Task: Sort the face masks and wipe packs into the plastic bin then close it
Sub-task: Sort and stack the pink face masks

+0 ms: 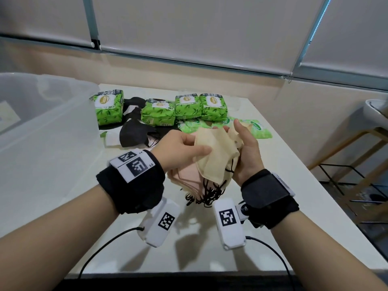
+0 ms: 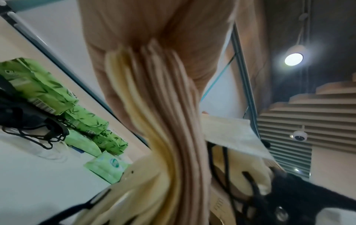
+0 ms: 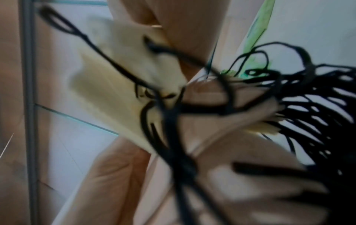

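the clear plastic bin (image 1: 42, 114) stands open on the white counter (image 1: 262, 164), left of the row of green wipe packs (image 1: 163, 111); its inside looks hazy and what it holds cannot be made out. right of the bin, four thick wipe packs sit side by side toward the far edge of the counter, and black face masks (image 1: 136, 133) lie loose between and in front of the two leftmost packs. flatter, paler green wipe packs (image 1: 258, 128) lie just in front of the right end of the row. in front of the wipe packs, raised above the counter, the left hand (image 1: 180, 152) pinches a stack of beige and pink face masks (image 1: 212, 158) with its thumb on top and fingers curled under. the left wrist view shows the layered edges of that stack (image 2: 154, 106) pressed into the palm. the masks' black ear loops (image 1: 206, 194) hang down in a tangle toward the person. right of the stack, the right hand (image 1: 245, 152) cups its other side, fingers curled round the masks and thumb raised. the right wrist view is blurred, showing only pale mask fabric (image 3: 119, 76) and loops
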`<state>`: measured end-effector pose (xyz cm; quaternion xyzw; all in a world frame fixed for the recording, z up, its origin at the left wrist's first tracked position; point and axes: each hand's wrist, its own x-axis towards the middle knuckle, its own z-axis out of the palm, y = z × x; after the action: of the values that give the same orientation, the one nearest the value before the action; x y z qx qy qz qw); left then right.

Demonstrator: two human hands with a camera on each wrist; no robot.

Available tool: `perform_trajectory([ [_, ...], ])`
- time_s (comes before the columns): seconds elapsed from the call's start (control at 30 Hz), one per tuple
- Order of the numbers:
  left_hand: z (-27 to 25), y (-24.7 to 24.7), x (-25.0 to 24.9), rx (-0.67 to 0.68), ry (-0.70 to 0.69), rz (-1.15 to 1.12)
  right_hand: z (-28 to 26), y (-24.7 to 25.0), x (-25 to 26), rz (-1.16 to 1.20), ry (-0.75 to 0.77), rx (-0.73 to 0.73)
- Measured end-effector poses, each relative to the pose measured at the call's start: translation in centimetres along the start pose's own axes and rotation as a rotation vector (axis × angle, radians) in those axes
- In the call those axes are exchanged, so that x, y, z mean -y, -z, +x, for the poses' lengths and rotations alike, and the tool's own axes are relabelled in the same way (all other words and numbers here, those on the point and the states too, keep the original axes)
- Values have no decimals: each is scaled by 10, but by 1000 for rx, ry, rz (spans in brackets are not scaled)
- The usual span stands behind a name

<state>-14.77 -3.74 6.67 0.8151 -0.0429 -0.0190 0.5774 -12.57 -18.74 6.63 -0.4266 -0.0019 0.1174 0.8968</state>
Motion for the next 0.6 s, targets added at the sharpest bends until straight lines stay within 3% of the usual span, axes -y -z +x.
perform_trajectory([
  [0.17, 2, 9, 1, -125, 15, -44, -1, 5, 2, 80, -30, -99],
  [0.33, 0, 19, -1, -168, 25, -51, 2, 15, 4, 23, -76, -142],
  [0.5, -4, 31, -7, -84, 19, 21, 7, 28, 8, -246, 54, -232],
  [0.6, -3, 31, -10, -52, -3, 115, 2, 27, 10, -532, 212, -113],
])
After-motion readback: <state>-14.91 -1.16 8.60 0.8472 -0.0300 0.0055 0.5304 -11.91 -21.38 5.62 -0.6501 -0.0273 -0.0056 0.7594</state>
